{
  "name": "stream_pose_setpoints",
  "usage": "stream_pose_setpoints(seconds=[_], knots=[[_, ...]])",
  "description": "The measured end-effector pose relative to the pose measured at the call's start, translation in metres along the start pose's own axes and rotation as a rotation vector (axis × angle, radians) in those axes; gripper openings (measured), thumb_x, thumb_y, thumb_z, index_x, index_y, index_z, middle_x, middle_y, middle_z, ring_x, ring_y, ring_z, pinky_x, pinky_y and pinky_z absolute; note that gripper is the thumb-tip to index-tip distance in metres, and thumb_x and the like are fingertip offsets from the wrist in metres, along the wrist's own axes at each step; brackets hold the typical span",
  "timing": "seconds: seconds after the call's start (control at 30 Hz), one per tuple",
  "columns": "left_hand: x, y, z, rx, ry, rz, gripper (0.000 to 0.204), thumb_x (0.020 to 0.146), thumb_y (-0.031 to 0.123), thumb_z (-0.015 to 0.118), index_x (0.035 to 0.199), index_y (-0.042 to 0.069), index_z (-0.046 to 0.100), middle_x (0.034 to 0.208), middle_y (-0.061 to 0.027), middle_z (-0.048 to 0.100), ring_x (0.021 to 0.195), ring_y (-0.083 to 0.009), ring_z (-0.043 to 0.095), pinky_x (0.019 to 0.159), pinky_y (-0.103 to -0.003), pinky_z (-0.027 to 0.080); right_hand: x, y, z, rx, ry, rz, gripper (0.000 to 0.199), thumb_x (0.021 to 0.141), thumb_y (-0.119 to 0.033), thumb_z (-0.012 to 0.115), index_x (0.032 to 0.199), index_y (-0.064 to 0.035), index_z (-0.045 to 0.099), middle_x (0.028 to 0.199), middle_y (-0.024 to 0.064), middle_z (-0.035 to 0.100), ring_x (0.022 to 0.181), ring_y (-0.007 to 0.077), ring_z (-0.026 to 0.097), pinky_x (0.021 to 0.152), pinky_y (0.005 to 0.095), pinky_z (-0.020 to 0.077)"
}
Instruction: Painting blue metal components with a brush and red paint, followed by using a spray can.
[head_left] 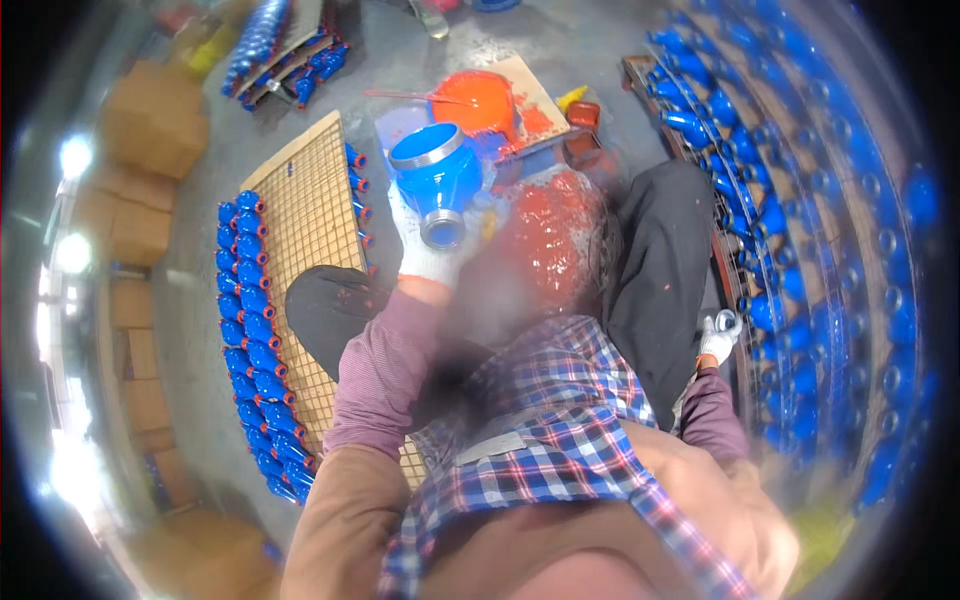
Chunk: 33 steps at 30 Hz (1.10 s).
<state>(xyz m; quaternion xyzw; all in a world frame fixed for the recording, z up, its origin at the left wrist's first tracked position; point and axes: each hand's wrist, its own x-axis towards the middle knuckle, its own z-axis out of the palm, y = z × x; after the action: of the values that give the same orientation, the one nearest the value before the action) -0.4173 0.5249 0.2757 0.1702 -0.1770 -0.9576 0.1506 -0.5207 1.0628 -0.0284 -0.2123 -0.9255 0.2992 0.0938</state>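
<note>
Our left hand (pixel 428 245), in a white glove, is wrapped around a blue cast fitting (pixel 437 180), gripping it from below near its narrow threaded end. The fitting is tilted so that its wide open mouth, ringed with a bare metal rim, faces up and away from us. We hold it in the air above our lap, just in front of an orange paint bowl (pixel 478 100) that sits on a paint-smeared cardboard sheet (pixel 535 95) on the floor. Between our knees lies a lump of plastic sheeting (pixel 550 240) coated in red-orange paint, just beside the fitting.

Our right hand (pixel 718 338), also gloved in white, is down by our right side at the edge of the long rack (pixel 800 200). It looks curled, with something pale at its fingers, but we cannot tell whether it grips anything.

The rack along our right is filled with rows of blue fittings. On our left, a wire mesh tray (pixel 320 220) lies on the floor, and small blue pieces with red caps (pixel 250 320) line its left edge in rows, with a few more along its right edge. Cardboard boxes (pixel 150 120) stand beyond the tray's far left corner.
</note>
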Motion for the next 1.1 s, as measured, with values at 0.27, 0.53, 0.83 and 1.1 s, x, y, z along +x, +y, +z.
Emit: stream_pose_setpoints(seconds=[0.27,0.53,0.83,1.1], knots=[[-0.017,0.000,0.009,-0.167,-0.063,-0.053,0.078,0.084,0.068,0.049,0.137,0.011,0.047,0.125,-0.0140,0.059,0.084,-0.0253,0.059,0.098,-0.051,0.045,-0.012,-0.061,-0.035,0.348,-0.205,-0.147,0.080,0.075,-0.012,0.083,0.143,-0.0051,0.040,0.132,0.0136,0.055,0.118,0.0217,0.056,0.104,0.0339,0.0437],[-0.023,-0.005,0.006,-0.134,-0.156,-0.110,0.060,0.093,0.049,0.047,0.137,0.008,0.045,0.128,-0.0115,0.056,0.099,-0.0227,0.055,0.102,-0.045,0.044,-0.034,-0.274,-0.186,0.754,0.330,-0.504,0.068,0.084,-0.012,0.070,0.145,-0.0023,0.041,0.143,0.0182,0.047,0.128,0.0272,0.050,0.108,0.0390,0.0402],[-0.029,-0.004,0.000,-0.330,-0.241,-0.058,0.041,0.104,0.028,0.045,0.137,0.004,0.043,0.131,-0.0087,0.053,0.117,-0.0198,0.052,0.107,-0.039,0.042,-0.106,-0.391,-0.210,0.894,-0.032,-0.926,0.098,0.074,-0.039,0.080,0.151,0.0013,0.033,0.139,0.0157,0.047,0.123,0.0256,0.049,0.106,0.0397,0.0393],[-0.002,-0.002,-0.035,1.181,-0.211,0.384,0.050,0.102,0.034,0.040,0.143,0.004,0.038,0.139,-0.0152,0.046,0.131,-0.0311,0.042,0.112,-0.047,0.035,-0.162,-0.398,-0.187,0.944,-0.510,-1.222,0.084,0.068,-0.029,0.086,0.138,0.0026,0.051,0.120,0.0187,0.058,0.105,0.0285,0.062,0.089,0.0366,0.0499]])
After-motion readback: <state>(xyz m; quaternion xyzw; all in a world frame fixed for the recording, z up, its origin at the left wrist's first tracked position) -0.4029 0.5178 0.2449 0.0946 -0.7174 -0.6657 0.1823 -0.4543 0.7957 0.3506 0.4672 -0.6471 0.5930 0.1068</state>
